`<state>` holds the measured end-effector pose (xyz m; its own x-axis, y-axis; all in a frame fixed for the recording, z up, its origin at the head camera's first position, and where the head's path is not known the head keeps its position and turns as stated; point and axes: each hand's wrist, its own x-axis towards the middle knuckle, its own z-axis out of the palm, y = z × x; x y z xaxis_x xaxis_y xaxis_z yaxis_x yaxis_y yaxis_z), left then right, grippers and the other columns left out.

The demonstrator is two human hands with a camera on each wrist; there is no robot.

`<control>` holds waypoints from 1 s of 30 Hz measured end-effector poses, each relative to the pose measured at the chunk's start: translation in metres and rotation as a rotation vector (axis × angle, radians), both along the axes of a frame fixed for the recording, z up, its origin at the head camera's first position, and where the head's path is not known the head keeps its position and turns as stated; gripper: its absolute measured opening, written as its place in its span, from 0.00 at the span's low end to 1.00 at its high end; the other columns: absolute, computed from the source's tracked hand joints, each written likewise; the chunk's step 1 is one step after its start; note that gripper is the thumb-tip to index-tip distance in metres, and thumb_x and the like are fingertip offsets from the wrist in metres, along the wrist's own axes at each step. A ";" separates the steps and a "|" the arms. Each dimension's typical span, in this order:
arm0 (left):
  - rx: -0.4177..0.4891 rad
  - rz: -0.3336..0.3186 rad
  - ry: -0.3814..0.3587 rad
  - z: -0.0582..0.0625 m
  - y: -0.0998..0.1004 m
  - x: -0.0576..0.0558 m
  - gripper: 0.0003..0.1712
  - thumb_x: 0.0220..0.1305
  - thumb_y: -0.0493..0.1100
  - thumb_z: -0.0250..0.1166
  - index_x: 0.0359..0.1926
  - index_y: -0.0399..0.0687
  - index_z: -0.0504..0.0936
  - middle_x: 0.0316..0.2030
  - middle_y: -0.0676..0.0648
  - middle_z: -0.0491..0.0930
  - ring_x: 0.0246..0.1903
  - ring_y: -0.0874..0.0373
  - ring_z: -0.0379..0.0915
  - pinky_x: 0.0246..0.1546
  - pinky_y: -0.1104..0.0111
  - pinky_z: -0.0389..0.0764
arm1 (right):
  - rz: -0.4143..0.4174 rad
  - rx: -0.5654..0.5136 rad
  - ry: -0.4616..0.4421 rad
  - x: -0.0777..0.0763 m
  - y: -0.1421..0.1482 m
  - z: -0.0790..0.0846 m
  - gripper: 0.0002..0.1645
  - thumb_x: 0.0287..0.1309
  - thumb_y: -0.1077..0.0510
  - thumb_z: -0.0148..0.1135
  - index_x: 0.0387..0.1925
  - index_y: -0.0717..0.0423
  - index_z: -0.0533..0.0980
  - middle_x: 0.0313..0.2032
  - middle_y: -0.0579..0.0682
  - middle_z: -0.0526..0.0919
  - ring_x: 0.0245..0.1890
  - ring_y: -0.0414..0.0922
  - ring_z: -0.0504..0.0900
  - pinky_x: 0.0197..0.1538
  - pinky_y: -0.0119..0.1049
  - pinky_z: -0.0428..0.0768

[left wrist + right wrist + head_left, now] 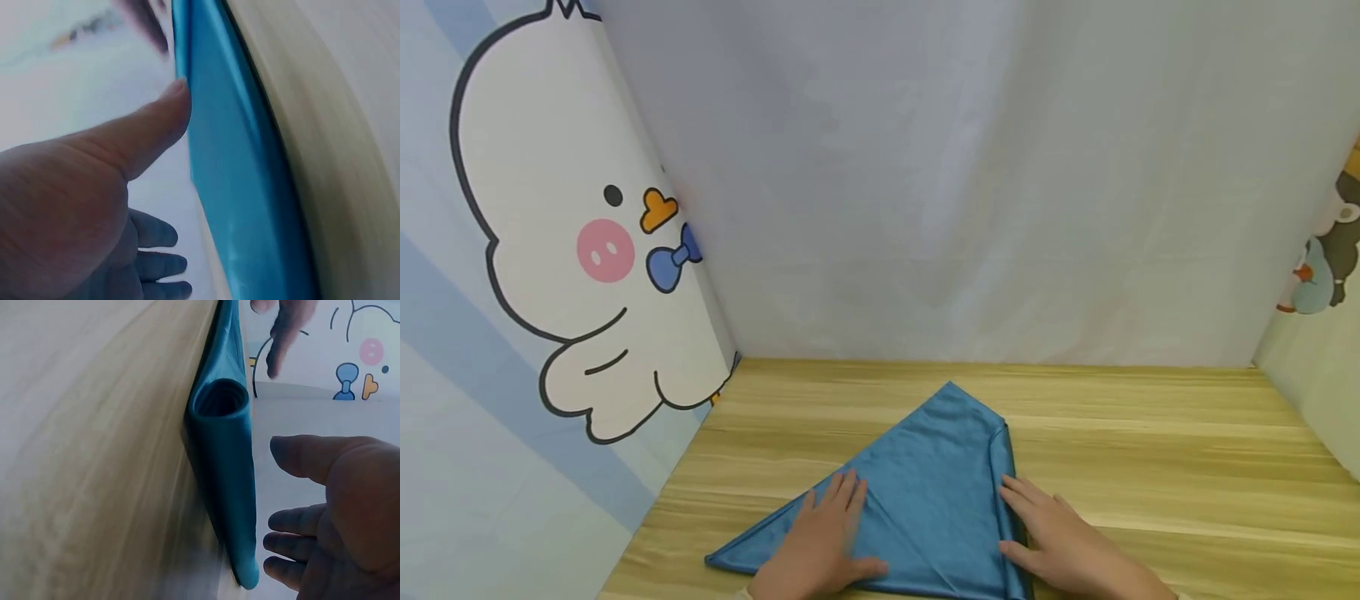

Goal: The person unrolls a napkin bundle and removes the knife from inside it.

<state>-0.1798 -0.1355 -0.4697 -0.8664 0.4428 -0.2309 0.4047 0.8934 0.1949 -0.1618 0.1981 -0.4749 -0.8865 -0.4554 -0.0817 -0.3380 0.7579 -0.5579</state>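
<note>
A satiny blue cloth (925, 492) lies on the wooden table, folded to a point at the far side and another at the left. Its right edge is a rolled tube (1000, 475), whose coiled end (220, 400) faces the right wrist view. My left hand (823, 533) is over the left part of the cloth, fingers extended and thumb apart. Beside the roll is my right hand (1060, 533), its fingertips right at the rolled edge and its fingers loosely extended. In the right wrist view, those fingers (294, 528) appear relaxed, with nothing gripped.
The wood-grain table (1150, 450) extends on both sides of the cloth. A pale curtain (970, 183) hangs along its back edge. To the left stands a panel with a white cartoon bird (550, 167); another printed panel (1318, 275) is at the right.
</note>
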 end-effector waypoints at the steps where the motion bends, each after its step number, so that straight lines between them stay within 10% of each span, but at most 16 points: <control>1: -0.009 -0.009 -0.007 0.000 0.008 0.000 0.63 0.50 0.80 0.57 0.74 0.42 0.55 0.73 0.38 0.49 0.71 0.41 0.45 0.63 0.39 0.55 | -0.004 0.015 0.001 -0.001 -0.003 0.000 0.46 0.61 0.37 0.60 0.69 0.62 0.62 0.70 0.59 0.60 0.70 0.59 0.55 0.61 0.71 0.52; 10: -0.170 0.009 -0.044 -0.012 0.053 0.000 0.63 0.47 0.83 0.53 0.74 0.45 0.56 0.72 0.38 0.52 0.71 0.40 0.47 0.60 0.49 0.67 | -0.001 0.063 0.057 -0.008 -0.022 -0.007 0.48 0.55 0.35 0.64 0.67 0.62 0.65 0.69 0.58 0.61 0.71 0.58 0.55 0.60 0.71 0.55; 30: -0.155 0.028 -0.119 -0.011 0.053 0.000 0.68 0.41 0.85 0.55 0.75 0.48 0.54 0.74 0.39 0.46 0.71 0.38 0.42 0.53 0.37 0.68 | -0.011 0.095 0.027 -0.005 -0.017 -0.016 0.52 0.50 0.37 0.69 0.68 0.62 0.65 0.71 0.57 0.58 0.71 0.59 0.52 0.58 0.73 0.55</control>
<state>-0.1798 -0.0823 -0.4810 -0.8402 0.3704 -0.3962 0.3620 0.9269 0.0989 -0.1668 0.1812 -0.4911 -0.8938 -0.4373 -0.0999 -0.3438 0.8108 -0.4737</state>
